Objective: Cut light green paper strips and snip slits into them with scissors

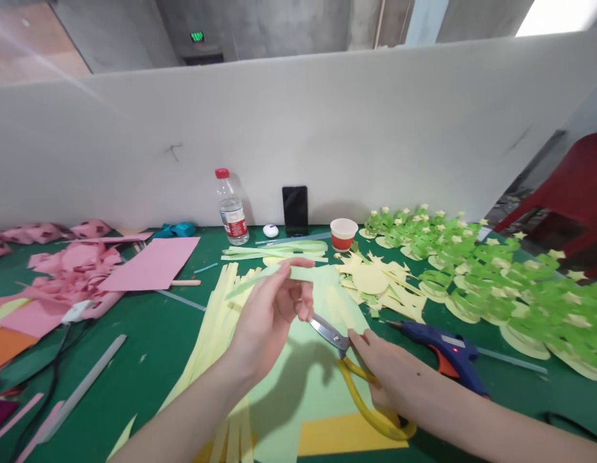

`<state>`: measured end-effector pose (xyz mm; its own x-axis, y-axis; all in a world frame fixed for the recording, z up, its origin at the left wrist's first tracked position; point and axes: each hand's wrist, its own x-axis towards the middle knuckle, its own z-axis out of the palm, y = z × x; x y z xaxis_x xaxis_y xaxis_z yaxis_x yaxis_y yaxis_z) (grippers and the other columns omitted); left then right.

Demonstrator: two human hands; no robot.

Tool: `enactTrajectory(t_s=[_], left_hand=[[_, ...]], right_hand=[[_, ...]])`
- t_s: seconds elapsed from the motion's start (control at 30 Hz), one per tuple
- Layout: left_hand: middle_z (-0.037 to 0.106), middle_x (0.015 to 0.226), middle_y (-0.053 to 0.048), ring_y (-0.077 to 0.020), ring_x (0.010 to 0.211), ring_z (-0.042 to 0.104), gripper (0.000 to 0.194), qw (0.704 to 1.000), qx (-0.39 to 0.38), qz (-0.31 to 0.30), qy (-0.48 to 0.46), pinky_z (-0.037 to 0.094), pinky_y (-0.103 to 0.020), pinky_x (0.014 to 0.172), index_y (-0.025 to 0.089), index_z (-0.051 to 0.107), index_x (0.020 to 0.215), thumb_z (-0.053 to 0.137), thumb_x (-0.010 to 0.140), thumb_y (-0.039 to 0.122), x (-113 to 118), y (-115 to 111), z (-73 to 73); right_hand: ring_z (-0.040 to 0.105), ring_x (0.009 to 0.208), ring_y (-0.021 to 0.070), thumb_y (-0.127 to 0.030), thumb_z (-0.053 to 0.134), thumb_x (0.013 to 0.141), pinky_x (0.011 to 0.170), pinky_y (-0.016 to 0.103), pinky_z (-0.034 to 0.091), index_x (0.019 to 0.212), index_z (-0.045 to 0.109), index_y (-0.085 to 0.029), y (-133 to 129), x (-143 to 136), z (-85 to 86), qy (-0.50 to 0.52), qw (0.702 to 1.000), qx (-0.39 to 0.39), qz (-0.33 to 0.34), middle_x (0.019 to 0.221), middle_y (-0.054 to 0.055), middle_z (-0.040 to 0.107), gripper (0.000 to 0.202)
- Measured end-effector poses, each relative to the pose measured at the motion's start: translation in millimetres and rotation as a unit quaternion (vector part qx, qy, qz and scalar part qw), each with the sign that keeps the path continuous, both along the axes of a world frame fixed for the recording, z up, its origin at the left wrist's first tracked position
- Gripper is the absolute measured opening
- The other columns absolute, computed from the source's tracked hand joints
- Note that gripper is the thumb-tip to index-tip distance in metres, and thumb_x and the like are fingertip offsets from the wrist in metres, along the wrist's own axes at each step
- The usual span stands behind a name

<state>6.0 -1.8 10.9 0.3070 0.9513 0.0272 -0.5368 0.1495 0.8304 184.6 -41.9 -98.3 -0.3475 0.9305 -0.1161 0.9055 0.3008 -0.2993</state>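
Over smooth paper, hands [279, 299] hold metal scissors [329, 334].

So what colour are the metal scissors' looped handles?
The looped handles are yellow; see the head view.

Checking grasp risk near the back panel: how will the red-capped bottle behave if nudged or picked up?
The bottle stands tall and narrow, so a push up near its red cap could tip it. Once over, its round body would probably roll. The clear wall looks like thin plastic, so it may give when squeezed.
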Motion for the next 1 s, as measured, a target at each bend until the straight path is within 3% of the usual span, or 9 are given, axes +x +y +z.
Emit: enactTrajectory(t_s=[0.17, 0.33, 0.47, 0.53, 0.63, 0.7, 0.77, 0.87, 1.0], left_hand=[[0.052, 0.049, 0.001, -0.0059, 0.039, 0.046, 0.044, 0.998, 0.014, 0.023, -0.051, 0.038, -0.016, 0.043, 0.013, 0.065, 0.077, 0.024, 0.094, 0.017, -1, 8, 11.5], [0.051, 0.052, 0.001, -0.0054, 0.040, 0.044, 0.043, 0.997, 0.022, 0.060, -0.052, 0.038, -0.016, 0.043, 0.013, 0.066, 0.078, 0.027, 0.094, 0.016, -7, 14, 10.1], [0.045, 0.052, 0.002, -0.0053, 0.043, 0.041, 0.040, 0.992, 0.023, 0.115, -0.040, 0.038, -0.015, 0.044, 0.013, 0.067, 0.075, 0.031, 0.093, 0.016, -7, 20, 6.2], [0.044, 0.054, 0.002, -0.0063, 0.049, 0.044, 0.037, 0.989, 0.020, 0.147, -0.030, 0.041, -0.015, 0.049, 0.014, 0.067, 0.076, 0.034, 0.093, 0.017, -7, 23, 5.2], [0.055, 0.071, 0.000, -0.0080, 0.065, 0.052, 0.033, 0.983, 0.020, 0.181, -0.019, 0.046, -0.017, 0.061, 0.016, 0.066, 0.076, 0.036, 0.092, 0.017, -8, 27, 4.7], [0.060, 0.089, -0.002, -0.0099, 0.080, 0.055, 0.031, 0.981, 0.017, 0.195, -0.016, 0.047, -0.019, 0.071, 0.017, 0.064, 0.076, 0.037, 0.091, 0.016, -9, 29, 4.8], [0.061, 0.097, -0.003, -0.0123, 0.091, 0.056, 0.031, 0.981, 0.014, 0.193, -0.017, 0.047, -0.022, 0.078, 0.016, 0.064, 0.077, 0.036, 0.090, 0.016, -9, 30, 4.8], [0.063, 0.098, -0.004, -0.0149, 0.098, 0.057, 0.033, 0.985, 0.016, 0.170, -0.018, 0.046, -0.026, 0.084, 0.016, 0.065, 0.078, 0.035, 0.091, 0.017, -7, 31, 4.6], [0.066, 0.089, -0.004, -0.0149, 0.093, 0.060, 0.038, 0.990, 0.016, 0.142, -0.015, 0.046, -0.027, 0.085, 0.016, 0.065, 0.075, 0.031, 0.092, 0.017, -3, 28, 4.2]], right_hand=[[0.061, 0.078, 0.0292, 0.002, 0.041, 0.056, 0.066, 0.038, 0.047, 0.101, 0.058, -0.008, 2, 0, 27.2, 0.067, 0.995, -0.051, -0.049, 0.092, 0.018, 0.062, 0.049], [0.057, 0.062, 0.0186, -0.020, 0.047, 0.069, 0.058, 0.029, 0.046, 0.072, 0.053, -0.017, 9, 14, 52.8, 0.234, 0.963, -0.125, -0.054, 0.070, 0.005, 0.061, 0.007], [0.056, 0.055, 0.0167, -0.039, 0.037, 0.079, 0.056, 0.030, 0.047, 0.072, 0.047, -0.019, 10, 13, 66.5, 0.366, 0.914, -0.162, -0.071, 0.061, 0.004, 0.056, 0.024], [0.062, 0.067, 0.0194, -0.037, 0.036, 0.076, 0.066, 0.034, 0.050, 0.081, 0.051, -0.019, 10, 9, 71.7, 0.436, 0.877, -0.192, -0.060, 0.073, 0.008, 0.061, 0.025], [0.063, 0.091, 0.0223, -0.026, 0.046, 0.063, 0.079, 0.038, 0.047, 0.099, 0.052, -0.024, 9, 3, 77.7, 0.581, 0.772, -0.259, -0.016, 0.097, 0.010, 0.064, 0.036], [0.063, 0.094, 0.0231, -0.021, 0.050, 0.056, 0.081, 0.039, 0.045, 0.099, 0.054, -0.026, 8, -1, 81.5, 0.633, 0.705, -0.319, 0.024, 0.098, 0.008, 0.066, 0.043], [0.065, 0.089, 0.0233, -0.023, 0.050, 0.055, 0.081, 0.039, 0.045, 0.091, 0.057, -0.026, 9, -4, 86.3, 0.626, 0.680, -0.378, 0.047, 0.090, 0.007, 0.068, 0.038], [0.067, 0.078, 0.0225, -0.029, 0.047, 0.055, 0.076, 0.038, 0.046, 0.088, 0.059, -0.025, 8, -9, 94.8, 0.581, 0.677, -0.450, 0.050, 0.083, 0.007, 0.069, 0.035], [0.066, 0.072, 0.0217, -0.032, 0.046, 0.051, 0.074, 0.037, 0.047, 0.094, 0.059, -0.024, 7, -10, 103.3, 0.531, 0.712, -0.458, 0.032, 0.083, 0.008, 0.069, 0.045]])
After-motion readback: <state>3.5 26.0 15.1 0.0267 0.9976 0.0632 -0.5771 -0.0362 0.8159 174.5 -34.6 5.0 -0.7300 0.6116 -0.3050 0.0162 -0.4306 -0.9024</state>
